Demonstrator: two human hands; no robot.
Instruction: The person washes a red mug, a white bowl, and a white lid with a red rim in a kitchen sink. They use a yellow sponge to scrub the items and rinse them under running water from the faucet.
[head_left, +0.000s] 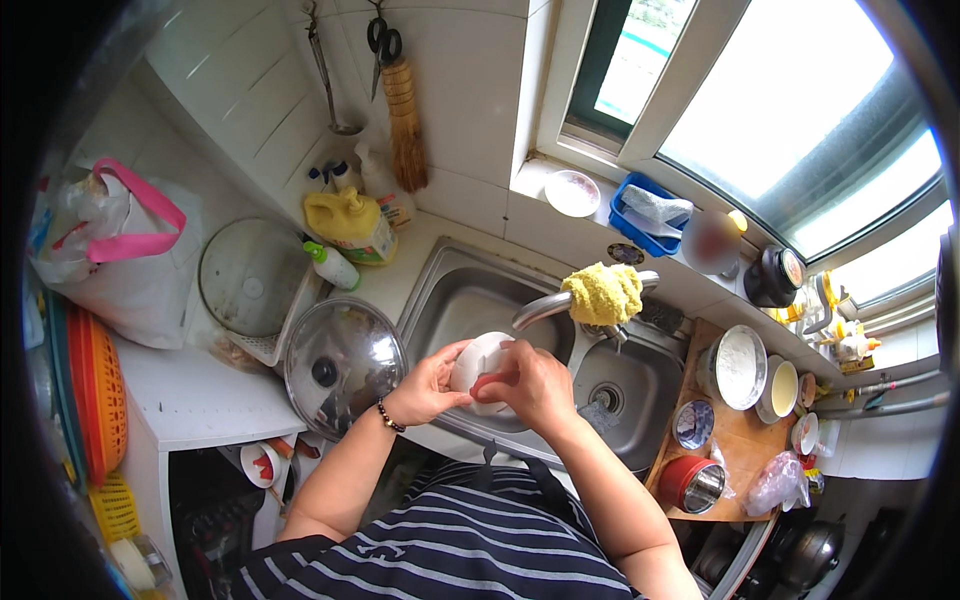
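Note:
Over the front edge of the double stainless steel sink (457, 281), my left hand (421, 386) grips a white round piece (478, 358), a lid or small bowl, by its left side. My right hand (538, 384) pinches a small red piece (487, 382) against the white one. Whether the red and white pieces are joined I cannot tell, as fingers cover part of them. Just beyond my right hand is the curved metal faucet (541, 309), with a yellow cloth (604, 292) wrapped around it. A glass pot lid (345, 367) with a black knob leans left of the sink.
On the right, a wooden board (739, 439) carries a red metal container (690, 484), a patterned bowl (693, 424) and a metal bowl of white powder (739, 367). A yellow jug (351, 225) and spray bottle (331, 266) stand at left. A blue basket (649, 214) sits on the windowsill.

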